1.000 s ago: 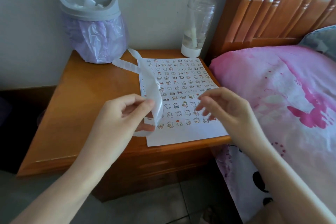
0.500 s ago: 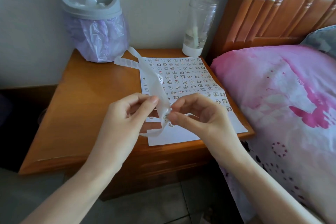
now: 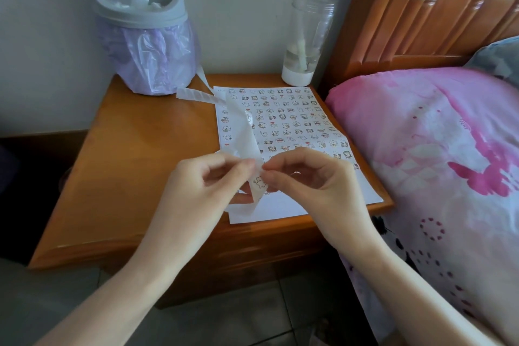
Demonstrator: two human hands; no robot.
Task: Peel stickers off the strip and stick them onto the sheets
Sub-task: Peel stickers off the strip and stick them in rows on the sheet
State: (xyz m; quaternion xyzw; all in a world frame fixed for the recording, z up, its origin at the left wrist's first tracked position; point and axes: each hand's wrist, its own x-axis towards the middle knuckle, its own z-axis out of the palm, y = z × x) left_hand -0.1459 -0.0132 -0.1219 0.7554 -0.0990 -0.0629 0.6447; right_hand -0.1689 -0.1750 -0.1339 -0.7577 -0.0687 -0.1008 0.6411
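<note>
Forearms: two bare arms reach in from the near edge, meeting over the front of the table.
Left hand (image 3: 209, 185): thumb & forefinger pinched shut on the strip, holding it up off the paper.
Right hand (image 3: 311, 177): thumb & forefinger tips closed together at the strip's edge, touching it right beside the left fingertips; can't tell if a sticker is lifted yet.
Grip point: both hands meet above the near part of the sheet, w/ a small cartoon sticker (image 3: 259, 182) showing on the strip just below the fingertips.
Strip (image 3: 243, 132): translucent white backing tape. Short loose end curls down below the grip; the long part runs up & away from the grip, over the sheet's left side, then bends left off the paper toward the bin.
Sheet (image 3: 280, 206): white paper lying flat under the grip, rows of small cartoon stickers covering its far part, near margin blank.
Table (image 3: 140, 154): orange-brown wooden bedside table, bare wood left of the grip.
Bed (image 3: 438, 154): pink patterned bedding right of the grip, wooden headboard (image 3: 438, 8) beyond it.
Bin (image 3: 146, 36): grey swing-lid bin w/ lilac bag, far left of the grip, against the wall.
Jar (image 3: 306, 39): clear container w/ white base, far right corner of the table, a white stick standing in it.
</note>
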